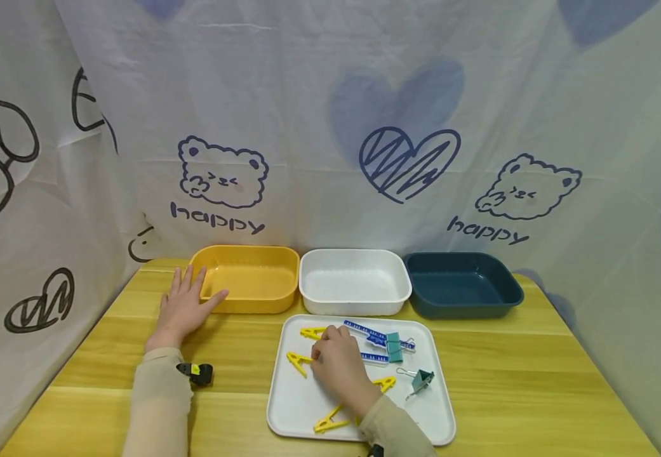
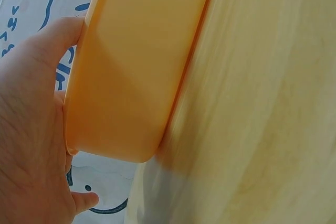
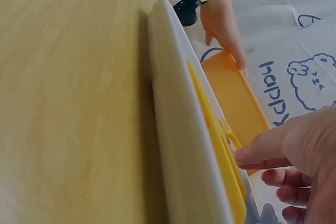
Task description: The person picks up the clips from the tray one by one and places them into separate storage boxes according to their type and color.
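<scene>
In the head view my left hand (image 1: 183,311) rests with spread fingers on the left end of the yellow bin (image 1: 244,304). The left wrist view shows its thumb and fingers against the rim of that bin (image 2: 136,66). My right hand (image 1: 341,368) is low over the white tray (image 1: 290,412), its fingers bent down beside a yellow clothespin (image 1: 298,363). In the right wrist view the thumb of my right hand (image 3: 304,166) is at a yellow clothespin (image 3: 220,145); whether it pinches one is hidden. Another clothespin (image 1: 310,332) lies just beyond the fingers.
More yellow clothespins (image 1: 330,421) lie under the right wrist. Blue rulers (image 1: 374,358), a teal binder clip (image 1: 395,348) and a second binder clip (image 1: 423,379) are on the tray's right half. Behind stand a white bin (image 1: 355,307) and a dark blue bin (image 1: 467,311), before a printed curtain.
</scene>
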The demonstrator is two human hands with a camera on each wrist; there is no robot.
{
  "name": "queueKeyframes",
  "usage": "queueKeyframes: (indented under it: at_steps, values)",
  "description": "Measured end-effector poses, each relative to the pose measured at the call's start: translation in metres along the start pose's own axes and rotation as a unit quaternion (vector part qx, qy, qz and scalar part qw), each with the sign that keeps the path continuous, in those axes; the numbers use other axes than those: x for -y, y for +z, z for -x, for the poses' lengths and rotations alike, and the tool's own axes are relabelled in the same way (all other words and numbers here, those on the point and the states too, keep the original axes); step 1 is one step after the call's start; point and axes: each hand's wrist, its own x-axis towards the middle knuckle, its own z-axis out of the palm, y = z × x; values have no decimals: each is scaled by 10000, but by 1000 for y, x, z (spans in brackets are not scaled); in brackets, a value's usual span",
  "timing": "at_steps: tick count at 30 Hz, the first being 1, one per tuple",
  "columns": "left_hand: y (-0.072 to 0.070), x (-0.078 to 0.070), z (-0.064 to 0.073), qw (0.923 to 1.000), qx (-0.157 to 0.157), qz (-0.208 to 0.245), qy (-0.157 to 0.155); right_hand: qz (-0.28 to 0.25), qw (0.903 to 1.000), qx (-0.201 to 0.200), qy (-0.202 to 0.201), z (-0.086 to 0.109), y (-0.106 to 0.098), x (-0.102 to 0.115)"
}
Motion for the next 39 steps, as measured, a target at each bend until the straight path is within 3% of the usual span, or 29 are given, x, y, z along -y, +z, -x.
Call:
queueKeyframes:
  at_steps: [15, 23, 34, 39]
  values:
    - [-1, -3, 0, 10000, 52, 57, -56, -362, 9976, -589, -15, -1, -5, -6]
    - [-2, -3, 2, 9999, 57, 53, -90, -162, 9934, -1082, -356, -7, -13, -2]
    - [-2, -3, 3, 10000, 32, 60, -62, -305, 9887, -1419, -371, -22, -20, 3]
    - [-2, -2, 2, 10000, 29, 59, -55, -392, 9892, -1393, -222, -31, -25, 9]
